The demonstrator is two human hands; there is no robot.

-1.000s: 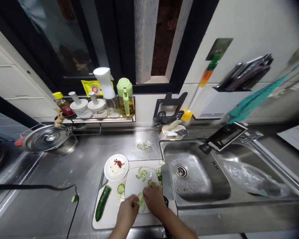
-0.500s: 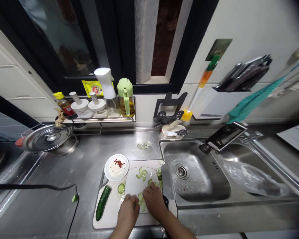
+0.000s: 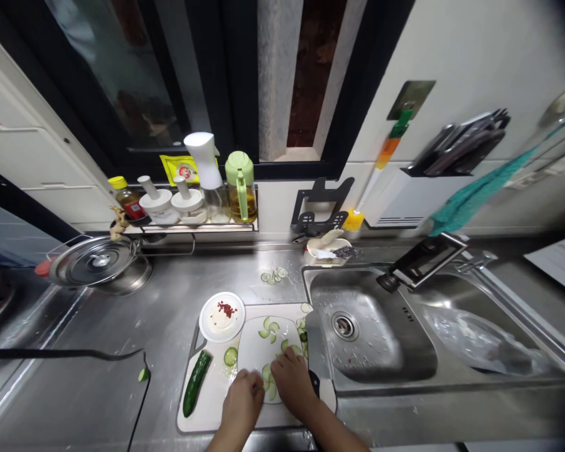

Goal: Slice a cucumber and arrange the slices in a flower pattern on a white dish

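Observation:
A white plate (image 3: 252,347) lies on the cutting board (image 3: 207,411), with thin cucumber slices (image 3: 269,327) laid in small fans on it. My left hand (image 3: 243,398) is at the plate's lower left edge, thumb and fingers pinched; what is between them is hidden. Over the plate's lower right part, my right hand (image 3: 292,382) has its fingers bent down among the slices, and its fingertips hide what they touch. Left of the plate lie a cut cucumber (image 3: 196,383) and a round slice (image 3: 230,356). A knife (image 3: 316,342) rests along the board's right side, beside more slices.
A white dish (image 3: 208,317) with red bits stands at the board's upper left. Right of the board is a sink (image 3: 371,326). Seasoning jars (image 3: 188,204) and an oil bottle (image 3: 240,188) line the rack behind. A lidded pot (image 3: 101,263) sits at left, near a black cable (image 3: 61,354).
The view has shifted slightly. My left hand's fingers have moved a little at the plate's edge; my right hand stays over the slices almost unmoved.

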